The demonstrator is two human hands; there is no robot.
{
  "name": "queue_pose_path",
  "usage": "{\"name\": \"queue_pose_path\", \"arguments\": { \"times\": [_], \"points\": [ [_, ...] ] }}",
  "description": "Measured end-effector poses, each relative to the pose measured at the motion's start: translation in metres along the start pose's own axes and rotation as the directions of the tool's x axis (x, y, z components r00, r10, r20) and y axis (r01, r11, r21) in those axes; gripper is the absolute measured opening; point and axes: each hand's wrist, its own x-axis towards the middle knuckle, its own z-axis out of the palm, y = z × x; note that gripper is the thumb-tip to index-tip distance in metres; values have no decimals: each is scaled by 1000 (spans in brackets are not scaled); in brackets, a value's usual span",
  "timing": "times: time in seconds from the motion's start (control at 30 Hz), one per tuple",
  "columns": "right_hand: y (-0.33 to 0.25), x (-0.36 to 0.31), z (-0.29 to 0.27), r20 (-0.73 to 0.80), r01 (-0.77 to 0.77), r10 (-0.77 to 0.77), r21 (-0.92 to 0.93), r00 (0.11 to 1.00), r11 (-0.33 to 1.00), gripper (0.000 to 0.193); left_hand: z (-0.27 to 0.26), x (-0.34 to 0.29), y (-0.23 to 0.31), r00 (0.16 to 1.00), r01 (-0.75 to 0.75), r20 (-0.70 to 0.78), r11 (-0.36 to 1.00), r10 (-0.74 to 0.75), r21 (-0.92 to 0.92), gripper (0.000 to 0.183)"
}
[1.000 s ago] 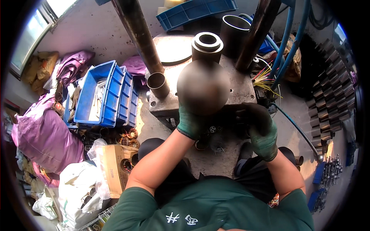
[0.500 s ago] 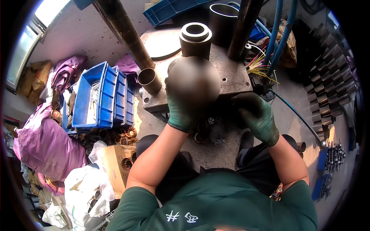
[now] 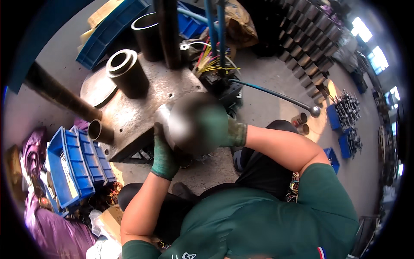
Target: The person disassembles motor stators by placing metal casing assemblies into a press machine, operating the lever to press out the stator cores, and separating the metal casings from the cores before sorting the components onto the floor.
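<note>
My two gloved hands hold a rounded, grey metal part at the front edge of a thick steel bed. Much of this part is blurred, so its exact kind does not show. My left hand, in a green glove with dark fingers, is closed round its lower left side. From the right, my right hand grips the part's other side, its fingers mostly lost in the blur. Behind, a dark metal cylinder with a pale ring on top stands on the bed.
Dark columns rise at the bed. A short tube and a wide tube stand there. Blue crates are at left. A ball-ended lever, loose wires and stacked metal cylinders are at right.
My view has swung to the right. My right hand, apart from the metal part before, now reaches onto its right side. The left hand keeps hold of the part.
</note>
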Motion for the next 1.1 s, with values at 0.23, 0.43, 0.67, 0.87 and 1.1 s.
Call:
{"name": "queue_pose_path", "arguments": {
  "times": [0.23, 0.43, 0.67, 0.87, 1.1],
  "points": [
    [12, -44, -77, 518, -685, 514, 214, 684, 697, 71, -33, 1, -41, 899, 436, 38, 890, -435, -130, 58],
    [87, -155, -155, 555, -732, 735, -299, 389, 612, 52, -6, 7, -47, 989, 101, -22, 577, -143, 810, 41],
    [83, -391, -216, 28, -962, 961, -5, -274, -274, 39, -34, 1, -61, 900, 7, -32, -60, -434, 998, 53],
    [43, -564, -162, -107, -560, 631, 590, -768, -582, 18, -69, -5, -89, 870, 24, -71, -101, -489, 995, 56],
    [74, -625, -59, 127, -11, 288, 900, -949, -435, 22, -87, -40, -78, 873, 136, -207, -188, -442, 973, 47]
  ]
}}
